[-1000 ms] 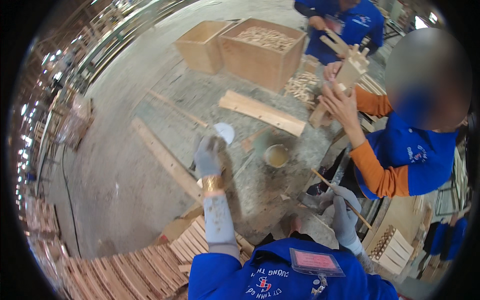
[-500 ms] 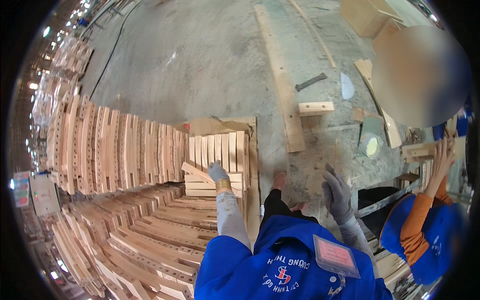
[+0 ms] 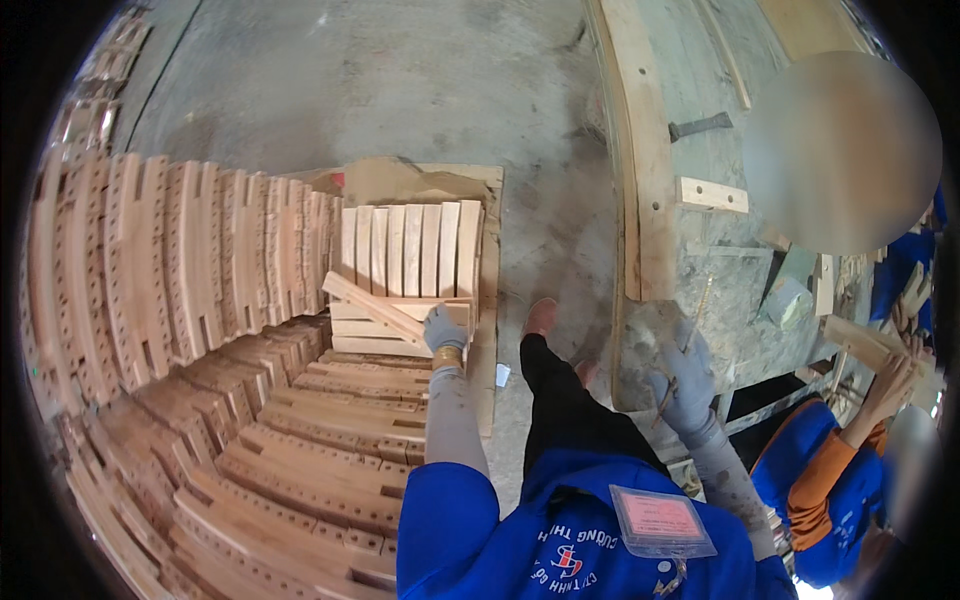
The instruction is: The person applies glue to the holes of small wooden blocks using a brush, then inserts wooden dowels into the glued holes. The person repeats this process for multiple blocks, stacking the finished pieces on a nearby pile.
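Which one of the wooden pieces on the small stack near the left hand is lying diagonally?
The top piece whose right end is at the left hand; the other pieces lie side by side in rows.

Dark tool (image 3: 702, 126) on a grey bench (image 3: 742, 342), small white scrap (image 3: 502, 375) on concrete floor (image 3: 400, 90), thin black line, probably a cable (image 3: 166, 70), a co-worker's orange sleeve (image 3: 814, 494)

A person in a blue shirt (image 3: 480, 545) with a clear-cased pink badge (image 3: 658, 522), white lettering (image 3: 588, 536) and a red emblem (image 3: 569, 562) left of the badge, stained grey sleeves (image 3: 455, 420), grey gloves (image 3: 441, 328), gold wristband (image 3: 447, 356) and black trousers (image 3: 580, 410).
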Action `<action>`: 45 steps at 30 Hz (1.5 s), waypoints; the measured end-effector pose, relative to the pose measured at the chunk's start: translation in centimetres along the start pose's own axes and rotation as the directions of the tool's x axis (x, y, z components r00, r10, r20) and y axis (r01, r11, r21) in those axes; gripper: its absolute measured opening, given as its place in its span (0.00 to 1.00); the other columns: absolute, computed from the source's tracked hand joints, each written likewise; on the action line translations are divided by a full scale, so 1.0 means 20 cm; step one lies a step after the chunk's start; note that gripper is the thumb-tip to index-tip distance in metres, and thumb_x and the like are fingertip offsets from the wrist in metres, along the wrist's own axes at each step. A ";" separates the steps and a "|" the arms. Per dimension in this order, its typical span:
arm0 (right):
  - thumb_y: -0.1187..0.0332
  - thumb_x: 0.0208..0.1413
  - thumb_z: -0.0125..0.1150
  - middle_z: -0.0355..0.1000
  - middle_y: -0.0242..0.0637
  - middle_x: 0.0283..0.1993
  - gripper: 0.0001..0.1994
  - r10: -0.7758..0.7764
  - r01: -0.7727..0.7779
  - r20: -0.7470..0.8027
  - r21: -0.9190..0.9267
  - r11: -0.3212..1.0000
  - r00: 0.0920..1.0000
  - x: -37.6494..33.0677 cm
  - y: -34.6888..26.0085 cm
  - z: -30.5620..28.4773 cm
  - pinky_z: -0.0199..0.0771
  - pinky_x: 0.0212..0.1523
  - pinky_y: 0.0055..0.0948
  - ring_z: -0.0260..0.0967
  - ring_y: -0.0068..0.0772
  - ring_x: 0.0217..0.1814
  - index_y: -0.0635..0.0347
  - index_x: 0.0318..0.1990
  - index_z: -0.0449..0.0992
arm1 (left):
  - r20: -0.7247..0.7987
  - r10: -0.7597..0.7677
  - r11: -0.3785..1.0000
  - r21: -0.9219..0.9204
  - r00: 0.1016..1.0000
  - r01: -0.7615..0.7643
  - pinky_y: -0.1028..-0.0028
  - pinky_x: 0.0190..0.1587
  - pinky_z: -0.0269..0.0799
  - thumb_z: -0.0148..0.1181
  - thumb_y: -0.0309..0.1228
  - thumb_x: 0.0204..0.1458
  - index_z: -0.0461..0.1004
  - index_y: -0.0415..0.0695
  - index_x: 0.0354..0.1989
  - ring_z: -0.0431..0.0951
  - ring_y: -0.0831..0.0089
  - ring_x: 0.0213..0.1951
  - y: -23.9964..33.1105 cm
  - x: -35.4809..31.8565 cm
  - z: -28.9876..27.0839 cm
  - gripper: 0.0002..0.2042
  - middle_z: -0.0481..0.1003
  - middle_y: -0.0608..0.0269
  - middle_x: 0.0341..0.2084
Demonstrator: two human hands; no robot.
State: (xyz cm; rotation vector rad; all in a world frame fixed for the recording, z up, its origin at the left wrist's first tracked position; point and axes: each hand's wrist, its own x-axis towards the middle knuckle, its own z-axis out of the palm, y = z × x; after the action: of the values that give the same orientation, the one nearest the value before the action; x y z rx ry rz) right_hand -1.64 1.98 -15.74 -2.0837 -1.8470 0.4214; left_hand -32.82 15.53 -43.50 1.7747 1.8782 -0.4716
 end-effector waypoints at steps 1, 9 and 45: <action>0.68 0.45 0.60 0.60 0.59 0.56 0.19 0.001 -0.001 -0.011 0.020 1.000 1.000 0.00 0.00 -0.01 0.60 0.56 0.41 0.58 0.59 0.57 0.63 0.46 0.66 | 0.053 0.046 0.997 0.056 0.998 -0.049 0.60 0.53 0.63 0.62 0.38 0.37 0.62 0.47 0.52 0.64 0.52 0.51 -0.03 0.07 0.02 0.30 0.63 0.55 0.51; 0.62 0.48 0.57 0.65 0.53 0.50 0.11 0.099 -0.104 0.143 0.028 0.994 0.985 0.07 -0.02 -0.02 0.61 0.54 0.42 0.61 0.54 0.55 0.61 0.34 0.72 | 0.521 0.276 0.832 0.292 0.808 -0.472 0.62 0.54 0.63 0.67 0.38 0.31 0.61 0.49 0.55 0.61 0.54 0.56 -0.10 0.54 0.04 0.36 0.61 0.55 0.56; 0.67 0.50 0.56 0.60 0.39 0.59 0.16 0.170 -0.136 -0.156 0.206 0.969 0.973 -0.05 0.12 -0.04 0.59 0.57 0.37 0.56 0.42 0.61 0.54 0.48 0.67 | 0.430 0.480 0.609 0.464 0.765 -0.643 0.62 0.56 0.60 0.68 0.53 0.27 0.58 0.45 0.56 0.61 0.53 0.55 0.23 0.50 -0.10 0.45 0.63 0.48 0.53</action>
State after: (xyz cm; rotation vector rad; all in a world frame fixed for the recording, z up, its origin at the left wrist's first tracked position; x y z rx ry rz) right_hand 0.69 0.75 -16.04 -2.0652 -1.4910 0.4258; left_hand -28.74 25.28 -47.29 2.4265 0.9068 -1.0603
